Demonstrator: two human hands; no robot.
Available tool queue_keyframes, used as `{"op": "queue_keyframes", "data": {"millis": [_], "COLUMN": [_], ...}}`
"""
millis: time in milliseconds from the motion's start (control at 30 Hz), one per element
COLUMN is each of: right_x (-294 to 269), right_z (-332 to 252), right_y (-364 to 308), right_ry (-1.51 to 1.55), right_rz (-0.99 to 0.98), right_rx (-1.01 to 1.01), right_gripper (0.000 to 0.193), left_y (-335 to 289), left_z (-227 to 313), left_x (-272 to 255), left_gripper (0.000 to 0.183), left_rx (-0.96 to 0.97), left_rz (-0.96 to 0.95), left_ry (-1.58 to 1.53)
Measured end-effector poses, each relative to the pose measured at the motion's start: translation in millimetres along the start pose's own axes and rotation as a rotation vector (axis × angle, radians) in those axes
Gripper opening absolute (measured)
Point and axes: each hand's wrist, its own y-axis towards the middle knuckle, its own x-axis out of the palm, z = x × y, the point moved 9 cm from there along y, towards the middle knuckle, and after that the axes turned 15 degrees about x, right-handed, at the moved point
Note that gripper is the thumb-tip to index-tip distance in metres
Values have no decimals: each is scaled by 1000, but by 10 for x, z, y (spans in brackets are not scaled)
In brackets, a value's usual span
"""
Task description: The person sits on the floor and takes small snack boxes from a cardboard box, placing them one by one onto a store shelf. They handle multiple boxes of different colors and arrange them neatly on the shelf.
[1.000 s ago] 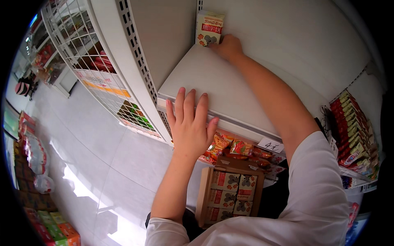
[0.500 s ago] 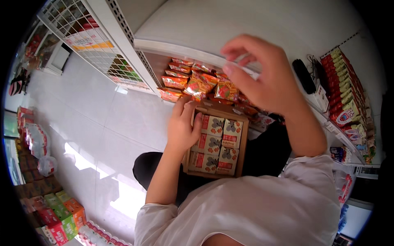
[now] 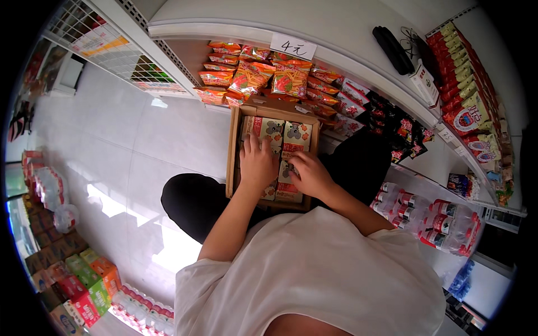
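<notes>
the left hand (image 3: 259, 167) lies over small boxes (image 3: 297, 133) in the open carton (image 3: 231, 154), fingers slightly spread; the right hand (image 3: 314, 176) curls its fingers over them. whether either hand grips, i cannot tell. pinching one box by opposite sides should spare its corners.

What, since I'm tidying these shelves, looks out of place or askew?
On the upper shelf, a black object lies near the red packets, odd among snacks. Below, black packets lie at mixed angles. The boxes in the carton look orderly where the left hand and right hand don't cover them.
</notes>
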Motion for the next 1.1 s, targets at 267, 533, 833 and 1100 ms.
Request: {"op": "queue_keyframes", "data": {"millis": [267,533,833,1100], "right_x": [-70,-231,-305,-245], "right_z": [94,267,346,368], "right_y": [-178,-252,-29,-1], "right_ry": [41,242,418,476], "right_rz": [11,-36,93,47], "right_rx": [-61,18,-16,134], "right_gripper": [26,19,16,21], "left_y": [327,410,310,-85], "left_z": [-662,-436,-45,-268], "left_x": [622,350,-235,-415], "left_gripper": [58,53,42,36], "left_rx": [-498,-533,-107,-253], "left_rz": [-118,87,461,644], "left_ry": [-295,-274,-338,-452]}}
